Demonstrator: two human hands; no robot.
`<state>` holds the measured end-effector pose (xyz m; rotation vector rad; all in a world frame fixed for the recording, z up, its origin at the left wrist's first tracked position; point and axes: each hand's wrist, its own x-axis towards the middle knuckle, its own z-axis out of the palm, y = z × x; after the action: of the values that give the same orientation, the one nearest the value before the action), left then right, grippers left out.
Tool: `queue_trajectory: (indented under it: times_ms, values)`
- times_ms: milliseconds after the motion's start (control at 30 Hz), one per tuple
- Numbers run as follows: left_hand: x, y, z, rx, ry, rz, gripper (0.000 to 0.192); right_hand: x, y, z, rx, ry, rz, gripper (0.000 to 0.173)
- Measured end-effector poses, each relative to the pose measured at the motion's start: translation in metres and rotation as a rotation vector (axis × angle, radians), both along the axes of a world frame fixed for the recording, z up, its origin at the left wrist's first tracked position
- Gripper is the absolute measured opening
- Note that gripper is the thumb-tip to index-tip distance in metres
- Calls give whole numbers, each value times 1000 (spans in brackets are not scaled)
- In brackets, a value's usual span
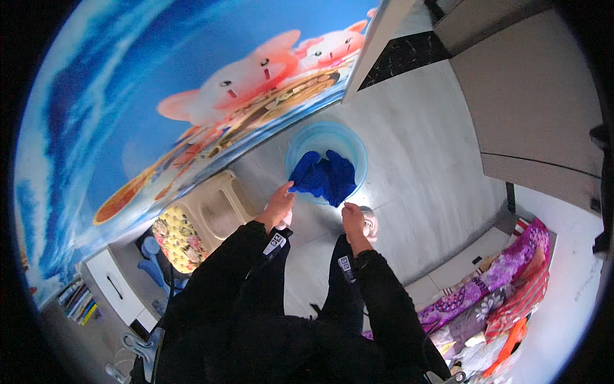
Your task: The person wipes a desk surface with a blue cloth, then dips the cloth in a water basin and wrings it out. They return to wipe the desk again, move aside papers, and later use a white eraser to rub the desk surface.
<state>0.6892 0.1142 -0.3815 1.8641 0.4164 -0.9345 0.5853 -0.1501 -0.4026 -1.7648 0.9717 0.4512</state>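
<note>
A wet-looking dark blue cloth [325,175], perhaps a garment, lies partly in a round light-blue plastic basin [359,144] on the floor. Its near edge overlaps the basin's near rim. My left hand [279,205] pinches the cloth's left corner between thumb and fingers. On the other side, my right hand [354,220] has its fingers curled together at the cloth's near right edge. The exact grip of the right fingertips is small in view. Pale liquid shows inside the basin behind the cloth.
A mural wall [192,110] runs along the left. Near it stand a beige plastic seat [223,211] and a floral yellow cushion [182,237]. Clothes and fabrics [479,297] are piled at lower right. A grey cabinet [527,96] stands at right. My slippers [370,224] are close to the basin.
</note>
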Motion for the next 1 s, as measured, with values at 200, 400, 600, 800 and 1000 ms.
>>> queue_trajectory:
  times_ms: [200, 400, 600, 800, 1000]
  values:
    - [-54, -6, -119, -98, 200, 308, 63, 14, -57, -92, -109, 58, 352, 42]
    - [-63, -35, -159, -377, 332, 391, 78, 49, -56, -172, -203, -195, 625, 61]
    - [-24, -44, -197, -501, 366, 439, 85, 97, -12, -248, -481, -72, 831, 78]
    - [-1, -42, -220, -456, 474, 522, 96, 125, 38, -302, -397, 196, 786, 76]
    - [9, -54, -214, -511, 610, 721, 98, 139, 48, -264, 57, -67, 601, 50]
